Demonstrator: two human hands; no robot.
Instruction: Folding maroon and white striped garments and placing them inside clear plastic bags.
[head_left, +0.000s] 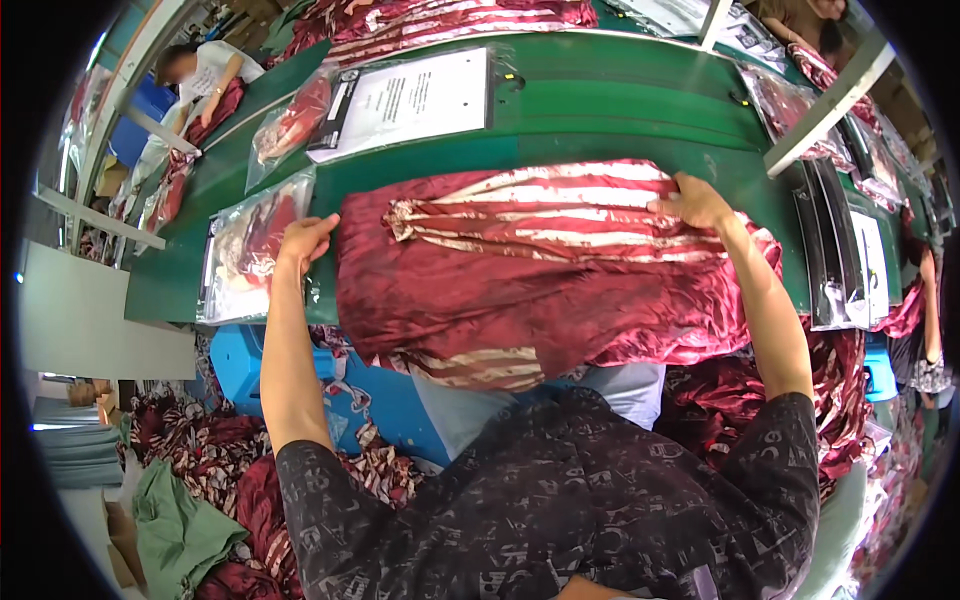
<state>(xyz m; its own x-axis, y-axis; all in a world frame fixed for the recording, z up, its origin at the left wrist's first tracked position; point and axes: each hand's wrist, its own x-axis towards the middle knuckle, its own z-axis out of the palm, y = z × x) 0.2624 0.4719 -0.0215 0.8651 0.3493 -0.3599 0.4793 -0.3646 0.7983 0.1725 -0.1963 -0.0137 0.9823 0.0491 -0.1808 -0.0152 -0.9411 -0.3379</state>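
A dark red satin garment (470, 310) with white-and-red striped sleeves (560, 215) lies folded in front of me, its near edge hanging over the table edge. My left hand (308, 242) is at the garment's left edge, with its fingers curled and closed at the cloth. At the upper right of the garment my right hand (697, 203) grips the striped cloth, thumb on top; some of its fingertips are hidden. Beside my left hand lies a clear plastic bag (250, 240) with a red and pale garment inside.
The green table (600, 85) holds a large clear bag with a white printed sheet (415, 95) and another bagged garment (295, 120). Black packages (830, 240) stack at the right. A white post (830, 105) rises nearby. Red garments (200, 440) pile below. A co-worker (215, 80) sits far left.
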